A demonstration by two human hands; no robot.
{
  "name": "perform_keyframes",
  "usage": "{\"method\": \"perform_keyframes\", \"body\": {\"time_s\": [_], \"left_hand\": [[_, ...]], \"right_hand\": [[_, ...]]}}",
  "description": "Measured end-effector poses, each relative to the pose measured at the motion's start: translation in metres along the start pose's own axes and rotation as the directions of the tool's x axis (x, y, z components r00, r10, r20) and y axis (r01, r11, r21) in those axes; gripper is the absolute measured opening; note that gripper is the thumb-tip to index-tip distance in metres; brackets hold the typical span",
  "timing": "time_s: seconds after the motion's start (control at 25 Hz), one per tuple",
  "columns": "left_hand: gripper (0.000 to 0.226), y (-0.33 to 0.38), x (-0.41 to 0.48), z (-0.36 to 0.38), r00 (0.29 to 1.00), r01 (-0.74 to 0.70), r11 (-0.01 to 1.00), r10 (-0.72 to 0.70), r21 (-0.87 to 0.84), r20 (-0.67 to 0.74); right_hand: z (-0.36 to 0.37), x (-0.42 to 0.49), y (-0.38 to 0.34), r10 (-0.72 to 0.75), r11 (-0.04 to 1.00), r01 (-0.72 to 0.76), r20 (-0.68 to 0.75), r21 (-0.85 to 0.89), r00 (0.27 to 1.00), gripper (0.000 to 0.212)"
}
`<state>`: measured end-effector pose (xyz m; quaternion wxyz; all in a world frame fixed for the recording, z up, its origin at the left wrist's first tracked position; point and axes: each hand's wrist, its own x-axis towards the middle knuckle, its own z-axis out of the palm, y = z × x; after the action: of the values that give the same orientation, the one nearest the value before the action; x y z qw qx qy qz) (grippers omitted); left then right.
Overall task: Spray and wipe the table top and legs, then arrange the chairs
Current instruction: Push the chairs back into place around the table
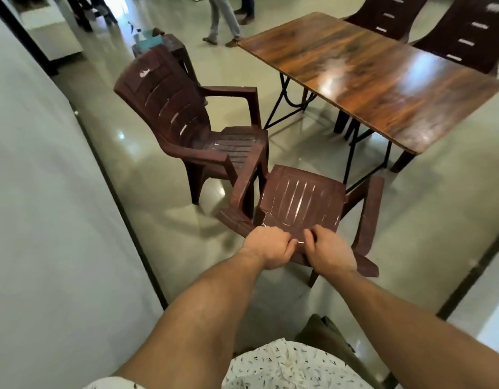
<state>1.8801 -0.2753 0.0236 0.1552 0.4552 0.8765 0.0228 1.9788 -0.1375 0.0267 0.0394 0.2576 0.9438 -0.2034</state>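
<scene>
A brown plastic armchair stands right in front of me, facing the wooden table. My left hand and my right hand both grip the top edge of its backrest, side by side. A second brown armchair stands to its left, its front touching the near chair's left armrest. Two more brown chairs stand at the table's far side. The table top is glossy, on black metal legs.
A white wall with a dark edge runs along my left. Behind the second chair stands a brown stool with a spray bottle and a blue cloth on it. A person's legs are at the far end. Shiny tiled floor lies all around.
</scene>
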Motion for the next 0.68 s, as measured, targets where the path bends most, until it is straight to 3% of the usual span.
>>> {"method": "perform_keyframes", "body": {"time_s": [0.12, 0.2, 0.44, 0.68], "left_hand": [[0.066, -0.013, -0.003, 0.004, 0.996, -0.078, 0.995, 0.080, 0.060, -0.036], [0.066, -0.015, 0.004, -0.003, 0.993, -0.109, 0.991, 0.112, 0.076, -0.036], [0.057, -0.033, 0.041, -0.024, 0.982, -0.157, 0.984, 0.165, 0.086, -0.090], [0.057, -0.048, 0.105, -0.045, 0.972, -0.215, 0.974, 0.221, 0.076, -0.082]], "right_hand": [[-0.004, -0.031, -0.001, -0.309, 0.938, 0.314, 0.052, -0.148, 0.950, 0.053], [-0.011, -0.028, -0.001, -0.372, 0.898, 0.390, 0.122, -0.205, 0.920, 0.058], [-0.013, 0.012, -0.004, -0.356, 0.890, 0.359, 0.063, -0.280, 0.932, 0.062], [-0.022, 0.070, 0.000, -0.256, 0.905, 0.232, -0.021, -0.357, 0.966, 0.071]]}}
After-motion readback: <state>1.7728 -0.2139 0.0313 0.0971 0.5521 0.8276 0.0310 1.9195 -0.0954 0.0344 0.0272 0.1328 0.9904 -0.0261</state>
